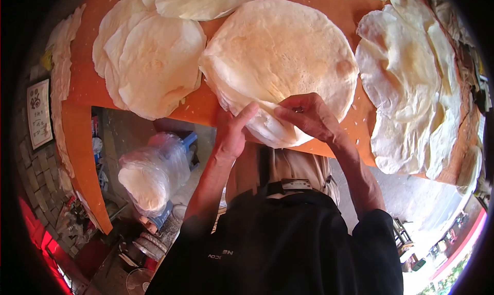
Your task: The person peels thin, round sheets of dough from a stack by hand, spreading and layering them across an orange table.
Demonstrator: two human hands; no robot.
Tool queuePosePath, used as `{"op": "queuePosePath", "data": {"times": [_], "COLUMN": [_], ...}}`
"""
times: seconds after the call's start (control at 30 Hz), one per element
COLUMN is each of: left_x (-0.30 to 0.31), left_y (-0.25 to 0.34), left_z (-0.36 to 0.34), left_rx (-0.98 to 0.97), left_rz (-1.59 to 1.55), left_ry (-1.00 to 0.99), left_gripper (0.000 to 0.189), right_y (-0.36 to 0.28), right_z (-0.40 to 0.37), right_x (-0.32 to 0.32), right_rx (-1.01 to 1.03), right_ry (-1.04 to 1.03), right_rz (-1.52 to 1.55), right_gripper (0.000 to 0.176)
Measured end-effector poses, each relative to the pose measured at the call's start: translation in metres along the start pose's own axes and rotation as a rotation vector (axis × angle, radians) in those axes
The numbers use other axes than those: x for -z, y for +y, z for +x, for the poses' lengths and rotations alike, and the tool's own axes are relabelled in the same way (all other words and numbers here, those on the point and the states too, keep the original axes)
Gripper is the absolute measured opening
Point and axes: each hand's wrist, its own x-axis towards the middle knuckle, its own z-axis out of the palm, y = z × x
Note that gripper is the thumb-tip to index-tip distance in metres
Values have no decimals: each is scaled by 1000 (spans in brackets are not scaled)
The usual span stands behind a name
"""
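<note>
On the orange table (206,108), we have the big round flatbread (280,48) at the near edge. Our left fingers (249,113) and right fingers (286,113) are pinching its raised fold.

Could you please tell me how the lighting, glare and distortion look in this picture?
Head view: strong fisheye curving the table, black corners; washed-out glare at lower right; dim lower left; uneven light on the flatbread, shadowed near its fold; left hand and right hand fairly clear; black shirt low in detail.

framed sign (39,113); brick wall (38,176); blue stool (190,140), partly hidden; red material (36,228)
</note>
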Motion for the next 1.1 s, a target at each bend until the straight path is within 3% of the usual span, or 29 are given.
{"op": "queuePosePath", "data": {"times": [0.13, 0.23, 0.33, 0.37, 0.4, 0.47, 0.53, 0.63, 0.67, 0.7, 0.73, 0.83, 0.87, 0.9, 0.97, 1.1], "left_x": [4, 15, 32, 36, 37, 36, 43, 65, 69, 74, 80, 97, 102, 106, 114, 123], "left_y": [-3, -11, -23, -25, -26, -28, -32, -33, -31, -28, -25, -34, -41, -46, -52, -55], "left_z": [0, 3, 3, 3, 4, 6, -3, -19, -25, -29, -30, -26, -23, -23, -19, -19], "left_rx": [47, 87, 86, 137, 189, 121, 97, 85, 76, 63, 49, 99, 119, 131, 146, 122], "left_rz": [42, 32, -26, -66, -109, -95, -139, -145, -159, -172, -184, -173, -165, -175, -191, -158], "left_ry": [64, 138, 164, 158, 140, 131, 174, 75, 67, 59, 52, 58, 61, 77, 105, 61], "left_gripper": [58, 57, 58, 60, 62, 66, 64, 62, 62, 62, 62, 65, 65, 66, 68, 69], "right_y": [16, 19, 16, 23, 17, 16, -2, -58, -80, -98, -118, -168, -182, -186, -232, -281], "right_z": [7, 10, 9, 14, 9, 16, 18, -10, -19, -26, -32, -34, -31, -10, 14, 17], "right_x": [-7, -11, -20, -31, -30, -36, -7, 63, 86, 108, 122, 181, 200, 249, 211, 177], "right_rx": [156, 251, 452, 392, 671, 515, 520, 176, 237, 318, 361, 441, 477, 490, 493, 838], "right_ry": [101, 412, 513, 487, 382, 206, 292, 313, 417, 414, 583, 475, 313, 292, 411, 493], "right_rz": [-71, -459, -671, -652, -773, -961, -608, -27, -98, 94, -8, 103, 128, 97, 167, 93], "right_gripper": [18, 13, 8, 8, 9, 13, 7, 12, 17, 20, 21, 23, 27, 25, 15, 20]}}
